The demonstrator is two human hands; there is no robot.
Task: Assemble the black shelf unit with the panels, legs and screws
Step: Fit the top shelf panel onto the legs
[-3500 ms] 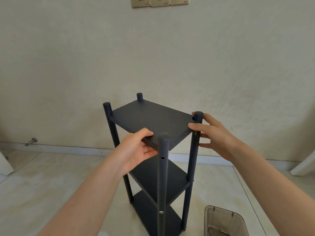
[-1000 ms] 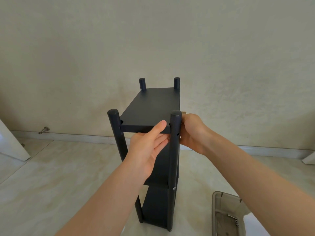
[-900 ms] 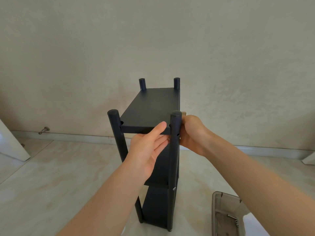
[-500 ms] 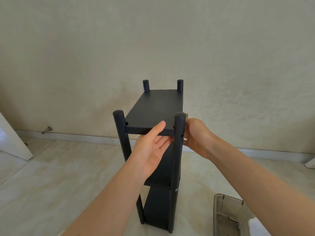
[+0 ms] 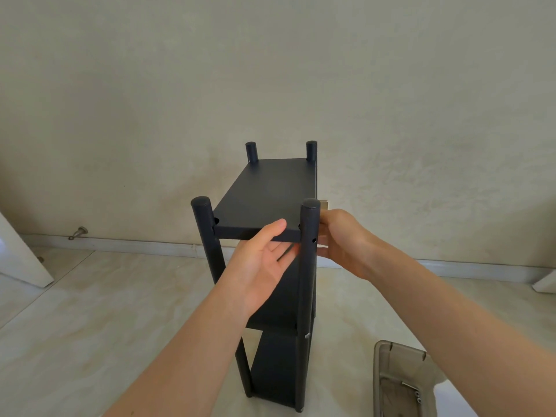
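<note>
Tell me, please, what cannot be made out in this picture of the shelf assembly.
All in the head view.
Pale object in the right hand: mostly covered by that hand and the near right leg; its kind is unclear.
Left hand: fingertips hidden under the top panel, behind that leg.
Tray: cut off by the bottom edge; contents too small to name.
Lower panels: partly behind the left forearm.

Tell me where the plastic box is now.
The plastic box sits on the floor at the lower right of the head view, just right of the shelf unit.
</note>
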